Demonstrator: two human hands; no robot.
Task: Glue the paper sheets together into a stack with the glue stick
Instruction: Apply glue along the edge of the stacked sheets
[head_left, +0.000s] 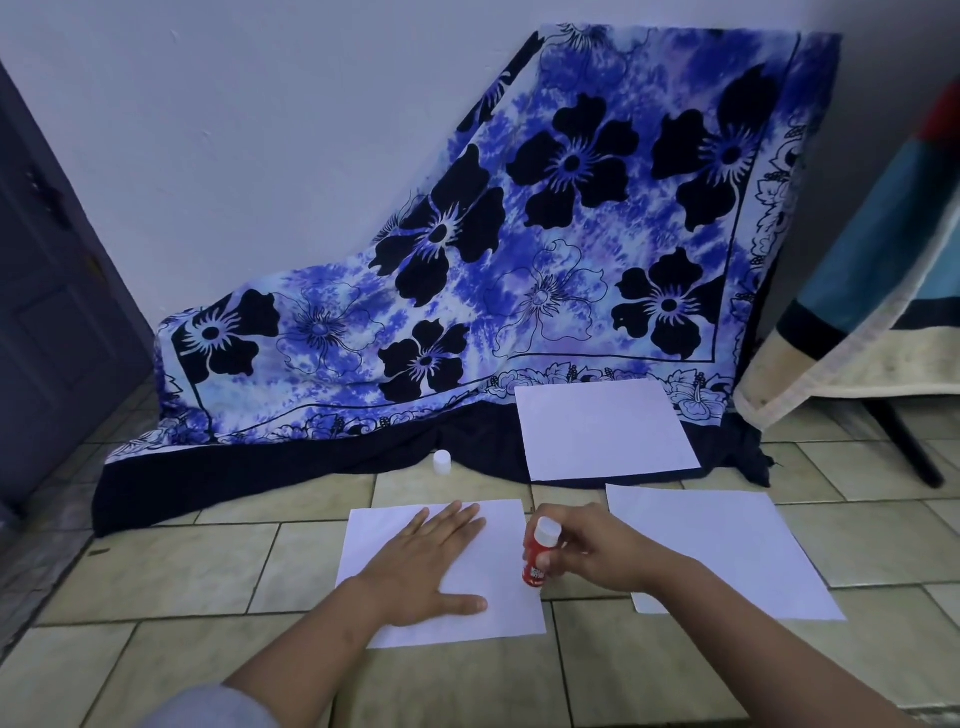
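L hand: fingers straight, flat, pressing the near sheet on tiled floor. R hand: fingers curled round red glue stick, upright at sheet's right edge. Loose cap beyond.

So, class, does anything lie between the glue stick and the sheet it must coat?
Nothing visible does. The right hand holds the glue stick at the right edge of the near sheet. The left hand lies flat on that sheet, covering its middle.
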